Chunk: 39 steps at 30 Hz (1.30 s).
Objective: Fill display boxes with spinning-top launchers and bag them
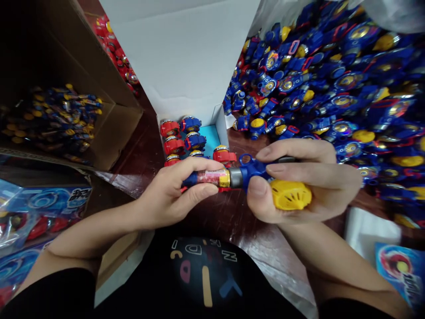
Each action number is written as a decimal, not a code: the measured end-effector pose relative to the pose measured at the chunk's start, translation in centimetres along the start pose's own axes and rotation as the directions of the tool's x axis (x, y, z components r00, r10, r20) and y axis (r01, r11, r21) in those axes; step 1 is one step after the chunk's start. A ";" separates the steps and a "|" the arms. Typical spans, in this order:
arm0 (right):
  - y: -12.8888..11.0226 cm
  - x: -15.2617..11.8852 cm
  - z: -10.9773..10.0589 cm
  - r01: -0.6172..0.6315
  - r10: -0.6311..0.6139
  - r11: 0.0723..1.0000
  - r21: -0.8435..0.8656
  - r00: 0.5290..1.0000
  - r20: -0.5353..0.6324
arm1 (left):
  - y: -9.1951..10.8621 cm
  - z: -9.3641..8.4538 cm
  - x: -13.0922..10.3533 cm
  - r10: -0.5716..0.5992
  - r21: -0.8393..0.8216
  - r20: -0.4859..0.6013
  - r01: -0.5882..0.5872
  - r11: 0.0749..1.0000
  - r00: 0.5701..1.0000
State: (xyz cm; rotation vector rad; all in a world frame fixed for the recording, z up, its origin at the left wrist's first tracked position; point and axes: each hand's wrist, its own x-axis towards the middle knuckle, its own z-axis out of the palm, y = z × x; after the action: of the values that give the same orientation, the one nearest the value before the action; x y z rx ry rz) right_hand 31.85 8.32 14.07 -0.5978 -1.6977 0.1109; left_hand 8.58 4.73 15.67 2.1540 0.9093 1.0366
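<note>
My left hand (179, 188) pinches a small tube (210, 177) with a printed label, a dark blue end and a yellow band. My right hand (305, 177) is wrapped round a blue toy (250, 170) with a grey collar and a yellow slotted part (291, 195). The tube's yellow end meets the grey collar, both lying roughly level in front of my chest. Just beyond my hands stands an open white box (186, 53) with a light blue bottom, holding red toys (174, 145) and blue toys (195, 141) in rows.
A large heap of blue toys (285, 84) fills the right side. At the left, a cardboard box (113, 133) holds many small tubes (73, 110). Red toys (116, 53) lie behind it. Printed packages lie at lower left (43, 199) and lower right (398, 270).
</note>
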 end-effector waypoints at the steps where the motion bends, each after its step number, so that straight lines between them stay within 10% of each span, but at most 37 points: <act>1: 0.1 0.1 -0.1 -0.024 0.024 1.000 0.000 0.999 0.030 | -0.5 -0.6 0.2 0.077 0.130 0.031 -0.081 0.988 0.997; 4: 0.2 0.3 -0.3 -0.199 0.195 0.980 0.006 0.967 0.163 | -2.3 -1.6 0.6 0.301 0.517 0.147 -0.332 0.789 0.942; 7: -0.2 0.4 -0.7 -0.296 0.283 0.955 0.025 0.931 0.229 | -2.9 -1.3 0.9 0.335 0.551 0.211 -0.395 0.735 0.918; 11: -1.3 0.5 -2.3 -0.083 0.080 0.997 0.008 0.981 0.175 | -0.8 0.4 0.7 0.002 0.049 0.174 -0.011 0.999 0.985; 13: -1.8 0.8 -3.0 0.018 -0.016 1.000 -0.007 0.968 0.252 | 0.4 1.0 0.5 -0.185 -0.235 0.223 0.237 0.943 0.957; 16: -1.8 1.3 -2.7 0.034 -0.030 0.999 -0.010 0.966 0.257 | 0.2 1.5 0.5 -0.193 -0.228 0.133 0.220 0.949 0.972; 20: -0.2 1.6 -1.4 -0.238 0.239 0.971 -0.033 0.939 0.248 | -3.2 1.1 1.2 0.135 0.306 -0.038 -0.117 0.945 0.990; 23: 1.8 1.8 -2.2 -0.309 0.263 0.951 0.010 0.825 0.500 | -4.7 -0.3 2.3 -0.048 0.209 0.021 0.043 0.977 0.999; 28: 5.2 4.0 -4.9 -0.184 0.154 0.983 0.010 0.850 0.504 | -5.9 -2.3 5.1 -0.267 -0.176 0.212 0.305 0.936 0.940; 32: 9.3 5.2 -4.1 0.011 0.144 0.959 -0.285 0.844 0.517 | -11.0 -2.2 6.5 -0.045 0.290 -0.034 0.053 0.956 0.998; 39: 14.2 1.5 1.0 0.261 0.269 0.805 -0.533 0.639 0.720 | -17.0 -1.3 5.2 -0.038 0.508 0.019 0.023 0.861 0.999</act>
State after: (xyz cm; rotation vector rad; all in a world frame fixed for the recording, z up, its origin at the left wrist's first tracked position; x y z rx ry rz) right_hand 35.35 21.47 9.57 -1.1492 -2.6272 -0.2260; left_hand 4.40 19.25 6.19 2.5589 1.3169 0.8062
